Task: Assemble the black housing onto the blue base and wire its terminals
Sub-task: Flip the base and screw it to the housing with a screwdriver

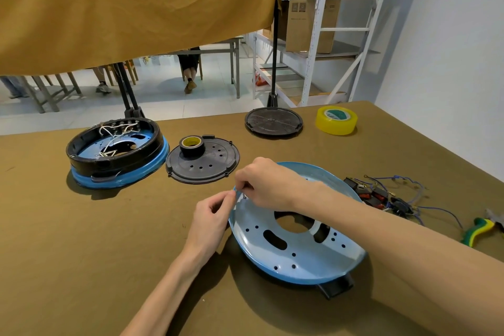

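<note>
Blue base (294, 254) nearest, black tape roll (191, 146) on perforated cover (203, 161) behind

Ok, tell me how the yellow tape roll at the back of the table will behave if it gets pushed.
The yellow tape roll lies flat on its side on the cloth-covered table, so a push would probably slide it, not roll it. The cloth likely drags on it. With its hollow core it looks light, and should lift easily.
</note>
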A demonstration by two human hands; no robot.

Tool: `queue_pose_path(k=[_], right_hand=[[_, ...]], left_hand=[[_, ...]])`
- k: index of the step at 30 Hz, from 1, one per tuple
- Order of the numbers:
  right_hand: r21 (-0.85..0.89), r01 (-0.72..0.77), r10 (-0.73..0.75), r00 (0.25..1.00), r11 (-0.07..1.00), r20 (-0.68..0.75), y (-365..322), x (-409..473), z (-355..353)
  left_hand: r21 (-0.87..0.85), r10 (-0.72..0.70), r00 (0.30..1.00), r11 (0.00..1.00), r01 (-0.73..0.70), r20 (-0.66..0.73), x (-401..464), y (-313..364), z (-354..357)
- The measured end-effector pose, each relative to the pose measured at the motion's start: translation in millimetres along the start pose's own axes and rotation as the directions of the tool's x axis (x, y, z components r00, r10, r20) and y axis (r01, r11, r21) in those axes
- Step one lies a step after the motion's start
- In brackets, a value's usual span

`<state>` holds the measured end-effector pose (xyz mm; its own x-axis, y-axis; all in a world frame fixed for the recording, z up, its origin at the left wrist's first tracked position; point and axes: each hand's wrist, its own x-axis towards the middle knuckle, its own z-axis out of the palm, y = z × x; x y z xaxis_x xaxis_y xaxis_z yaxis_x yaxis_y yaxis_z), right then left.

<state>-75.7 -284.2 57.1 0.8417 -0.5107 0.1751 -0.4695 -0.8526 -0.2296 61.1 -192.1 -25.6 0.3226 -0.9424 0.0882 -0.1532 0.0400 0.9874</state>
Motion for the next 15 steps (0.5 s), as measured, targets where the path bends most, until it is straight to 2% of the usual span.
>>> queue_pose_path(k=[5,8,12,15], right_hand=[[0.042,-0.009,0.012,0.998,0.999,-0.065,1,-4,3],[0.097,-0.053,0.065,0.99,0.994,-0.123,8,-10,0],[0.05,0.013,-0.01,0.998,0.999,-0.061,-1,-12,4],[0.107,-0.018,0.03,0.993,0.994,-0.114,1,-6,4]], left_hand=[[0.003,-0.037,0.997,0.999,0.038,-0.073,-1,3,4],[-0.009,-0.013,0.998,1.0,0.012,-0.053,-1,2,3],[-0.042,-0.006,1.0,0.999,0.006,-0.008,-1,2,1],[-0.042,0.007,1.0,0.999,-0.007,-0.004,-2,0,0]])
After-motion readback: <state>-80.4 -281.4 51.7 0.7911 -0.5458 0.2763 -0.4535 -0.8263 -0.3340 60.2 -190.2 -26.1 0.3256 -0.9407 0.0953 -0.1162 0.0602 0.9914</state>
